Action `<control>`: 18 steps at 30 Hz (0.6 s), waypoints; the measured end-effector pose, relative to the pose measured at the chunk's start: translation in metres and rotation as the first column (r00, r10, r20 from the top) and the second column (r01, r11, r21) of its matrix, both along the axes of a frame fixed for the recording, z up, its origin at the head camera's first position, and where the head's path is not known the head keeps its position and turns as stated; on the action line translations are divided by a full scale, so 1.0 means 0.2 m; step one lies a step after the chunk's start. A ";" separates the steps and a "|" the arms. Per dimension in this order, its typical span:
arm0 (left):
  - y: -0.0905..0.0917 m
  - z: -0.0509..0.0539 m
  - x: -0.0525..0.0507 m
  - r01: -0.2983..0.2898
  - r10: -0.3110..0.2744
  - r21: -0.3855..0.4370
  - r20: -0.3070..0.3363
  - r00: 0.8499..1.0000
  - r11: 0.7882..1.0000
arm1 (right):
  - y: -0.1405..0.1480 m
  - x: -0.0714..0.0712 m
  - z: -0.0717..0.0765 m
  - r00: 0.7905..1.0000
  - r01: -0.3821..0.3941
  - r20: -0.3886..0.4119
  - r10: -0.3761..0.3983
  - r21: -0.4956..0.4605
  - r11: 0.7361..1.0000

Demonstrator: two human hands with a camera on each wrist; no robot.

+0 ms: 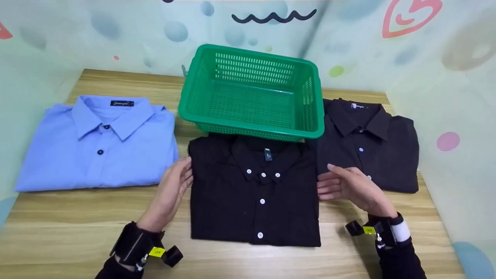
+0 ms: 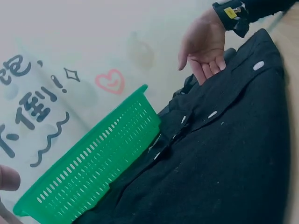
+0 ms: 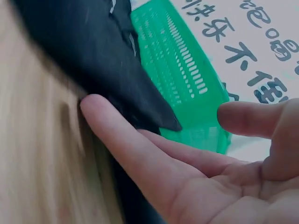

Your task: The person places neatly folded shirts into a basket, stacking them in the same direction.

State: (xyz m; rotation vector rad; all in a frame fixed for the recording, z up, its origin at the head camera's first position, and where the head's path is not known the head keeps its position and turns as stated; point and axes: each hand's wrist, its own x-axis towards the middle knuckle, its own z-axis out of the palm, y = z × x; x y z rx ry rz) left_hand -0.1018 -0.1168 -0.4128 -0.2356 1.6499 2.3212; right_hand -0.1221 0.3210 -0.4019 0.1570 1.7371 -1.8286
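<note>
A folded black shirt (image 1: 224,197) with white buttons lies between the two hands, its collar toward the basket. My left hand (image 1: 170,193) is at its left edge, fingers extended and touching or almost touching the cloth. On the other side my right hand (image 1: 354,190) has its fingers straight beside the right edge, the thumb raised. In the right wrist view the right hand's fingers (image 3: 135,158) lie along the dark cloth (image 3: 93,51). The left wrist view shows the shirt (image 2: 224,154) with the right hand (image 2: 204,44) beyond it.
Behind the black shirt stands a green plastic basket (image 1: 252,130) holding nothing, its front over the collar end. A folded blue shirt (image 1: 128,162) lies at the left. Another folded dark shirt (image 1: 395,155) lies at the right. Patterned walls (image 1: 438,89) enclose the wooden table (image 1: 232,263).
</note>
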 end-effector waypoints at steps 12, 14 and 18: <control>-0.01 -0.07 -0.01 0.181 -0.181 0.179 -0.016 0.983 0.967 | -0.11 0.00 -0.13 0.993 -0.049 0.070 0.095 -0.489 0.871; 0.00 -0.09 -0.02 0.204 -0.200 0.257 -0.041 0.979 0.945 | -0.15 0.01 -0.15 0.992 -0.046 0.078 0.098 -0.501 0.864; 0.02 -0.12 -0.02 0.206 -0.205 0.383 -0.044 0.978 0.901 | -0.21 0.04 -0.18 0.985 -0.008 0.142 0.096 -0.520 0.854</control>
